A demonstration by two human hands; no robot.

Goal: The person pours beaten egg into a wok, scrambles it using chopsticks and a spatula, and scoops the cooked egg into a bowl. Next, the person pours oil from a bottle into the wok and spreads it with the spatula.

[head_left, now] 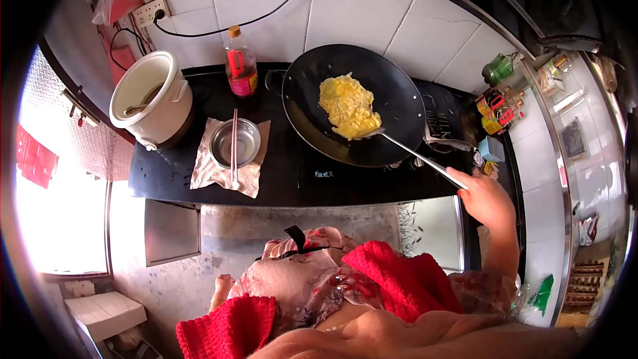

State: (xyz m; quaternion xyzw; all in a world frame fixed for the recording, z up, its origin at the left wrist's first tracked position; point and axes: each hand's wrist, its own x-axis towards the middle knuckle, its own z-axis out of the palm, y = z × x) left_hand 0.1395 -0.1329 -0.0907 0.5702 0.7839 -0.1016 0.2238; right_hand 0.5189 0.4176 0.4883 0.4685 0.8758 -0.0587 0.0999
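Note:
My right hand (487,198) is wrapped round the metal handle of a spatula (425,159). The head of that spatula touches the lower edge of a yellow egg mass (347,105), which looks cooked and lies in a black wok (399,93). My left hand (223,286) hangs low at my side, partly behind a red knitted garment, away from the counter; its fingers do not show clearly. Left of the wok, a steel bowl (250,141) stands on a beige cloth (207,169), with a pair of chopsticks (234,143) laid across it.
A white pot (174,96) with a spoon inside stands at the counter's left. An oil bottle (240,66) is by the tiled wall. Several sauce bottles (495,110) and a light blue box (492,149) sit at the right. A black cord (246,23) runs along the wall.

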